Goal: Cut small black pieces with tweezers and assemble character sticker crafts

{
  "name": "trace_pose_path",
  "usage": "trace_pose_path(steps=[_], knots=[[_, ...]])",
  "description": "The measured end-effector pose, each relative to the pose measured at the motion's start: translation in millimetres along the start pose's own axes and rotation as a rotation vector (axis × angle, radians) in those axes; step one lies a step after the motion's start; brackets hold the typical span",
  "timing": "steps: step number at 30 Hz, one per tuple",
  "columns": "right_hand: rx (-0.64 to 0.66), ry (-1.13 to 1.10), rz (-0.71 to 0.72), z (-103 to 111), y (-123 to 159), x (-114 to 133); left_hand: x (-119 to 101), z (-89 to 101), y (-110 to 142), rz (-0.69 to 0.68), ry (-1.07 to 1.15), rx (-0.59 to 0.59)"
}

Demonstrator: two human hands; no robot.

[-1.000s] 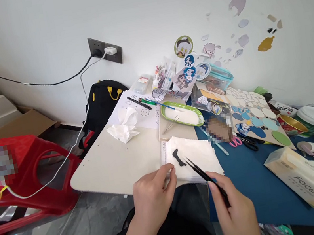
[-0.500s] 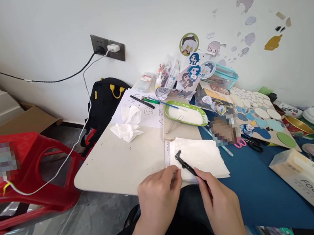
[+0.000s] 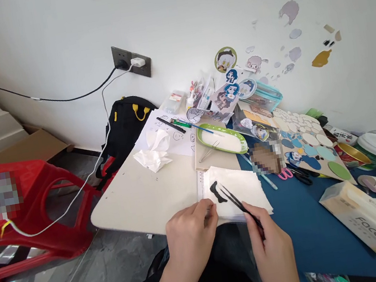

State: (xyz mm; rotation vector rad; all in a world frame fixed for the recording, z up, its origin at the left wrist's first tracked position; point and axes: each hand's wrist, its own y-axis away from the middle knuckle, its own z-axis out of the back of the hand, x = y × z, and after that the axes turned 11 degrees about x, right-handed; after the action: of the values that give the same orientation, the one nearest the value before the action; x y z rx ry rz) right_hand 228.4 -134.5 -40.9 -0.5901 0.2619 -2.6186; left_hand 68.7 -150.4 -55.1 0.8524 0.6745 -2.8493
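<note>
My right hand grips black tweezers whose tips are parted just right of a small curved black cutout. That cutout lies on a pad of white paper or tissue at the table's front edge. My left hand rests at the pad's lower left corner, thumb and index finger drawn together. What lies between those fingertips, if anything, I cannot make out. A clear ruler shows along the pad's left side.
A green dish stands behind the pad, with tweezers and a paintbrush by it. Crumpled tissue lies to the left. On the right are scissors, a tissue pack and a board of coloured cutouts. A red stool stands left.
The tweezers went left onto the black cutout, then drew back right with their tips apart. The cutout stays on the pad. My left hand has kept its place at the corner.
</note>
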Motion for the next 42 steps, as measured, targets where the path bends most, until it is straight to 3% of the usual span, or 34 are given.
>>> trace_pose_path(steps=[5,13,19,27,33,42], knots=[[0.021,-0.018,-0.067,4.6,1.5,-3.9,-0.2,-0.3,-0.4,-0.004,-0.004,-0.014],[0.074,0.074,0.078,-1.2,-8.8,4.7,-0.1,-1.6,1.1,0.009,0.008,-0.01],[0.148,0.108,0.037,0.8,-10.4,5.4,0.0,-1.6,0.4,0.011,-0.002,-0.003],[0.052,0.037,-0.019,10.5,-7.3,0.0,-0.8,-0.8,-0.1,0.009,0.006,-0.006],[0.11,0.094,0.036,4.3,-14.4,-0.4,0.4,-2.5,0.3,0.016,-0.004,-0.015],[0.171,0.059,-0.039,7.3,-15.2,2.0,1.4,-4.4,1.0,0.004,-0.004,-0.038]])
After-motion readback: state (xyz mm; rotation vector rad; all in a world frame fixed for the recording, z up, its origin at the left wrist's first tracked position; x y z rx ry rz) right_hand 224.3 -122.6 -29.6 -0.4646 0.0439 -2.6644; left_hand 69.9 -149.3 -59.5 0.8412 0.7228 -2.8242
